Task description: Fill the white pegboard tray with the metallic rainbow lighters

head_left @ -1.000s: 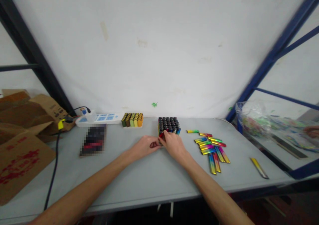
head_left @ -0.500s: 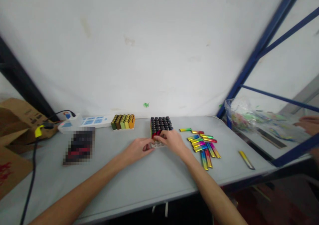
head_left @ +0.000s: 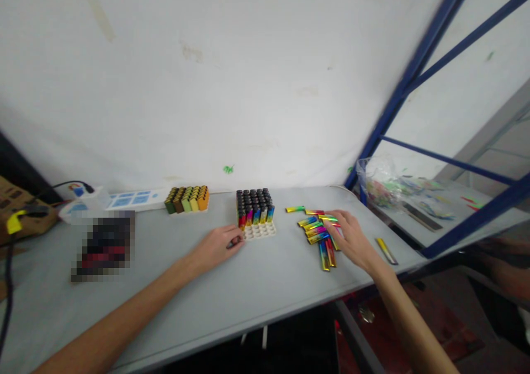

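A white tray with rows of round holes stands mid-table. Its back rows hold upright black-topped pieces with shiny rainbow bodies, which look like lighters; the front holes are bare. My left hand is closed at the tray's front left corner, thumb and fingers pinching the edge. To the right, my right hand hangs over a loose pile of shiny rainbow-coloured flat tubes. Its fingers are apart, with the fingertips at the pile's upper right. Nothing shows in its grasp, and it covers part of the pile.
Left of the tray stands a block of yellow, green and brown pieces. A power strip lies along the wall near a blurred-out dark item. One lone yellow-silver tube lies near the right edge, before a blue metal frame.
My right hand has left the tray and moved right to the loose tubes. My left hand has stayed at the tray's corner. The view has turned slightly.
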